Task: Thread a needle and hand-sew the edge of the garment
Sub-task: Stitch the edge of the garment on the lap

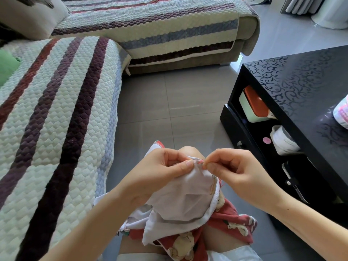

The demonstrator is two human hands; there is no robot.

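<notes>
Draped over a bare knee (pixel 188 150) lies the pale garment (pixel 180 200), its edge raised between both hands. Left hand (pixel 160 174) pinches the folded edge (thumb on top); right hand (pixel 233 170) has its grip clamped on the needle (pixel 203 162), touching that same edge.

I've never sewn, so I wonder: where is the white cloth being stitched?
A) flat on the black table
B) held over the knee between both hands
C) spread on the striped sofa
B: the left hand pinches the edge of the white garment above the knee; the right hand pinches the needle there.
</notes>
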